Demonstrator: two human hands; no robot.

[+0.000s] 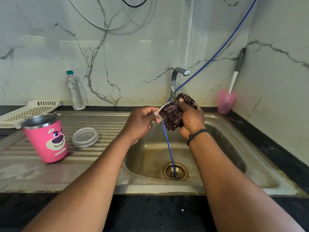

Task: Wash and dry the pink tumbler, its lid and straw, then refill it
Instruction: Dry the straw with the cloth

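Note:
The pink tumbler [48, 139] with a bear face stands upright and open on the steel draining board. Its clear lid [85, 136] lies flat just right of it. Above the sink basin, my left hand [142, 122] pinches one end of the clear straw [161, 108]. My right hand [190, 118] grips a dark patterned cloth [173, 114] that is wrapped around the rest of the straw, so most of the straw is hidden.
A tap [175, 81] rises behind the sink [225, 131], and a blue hose [168, 148] runs down into the drain. A clear water bottle [75, 91] and a cream rack [25, 113] stand at the back left. A pink cup [226, 101] with a brush stands back right.

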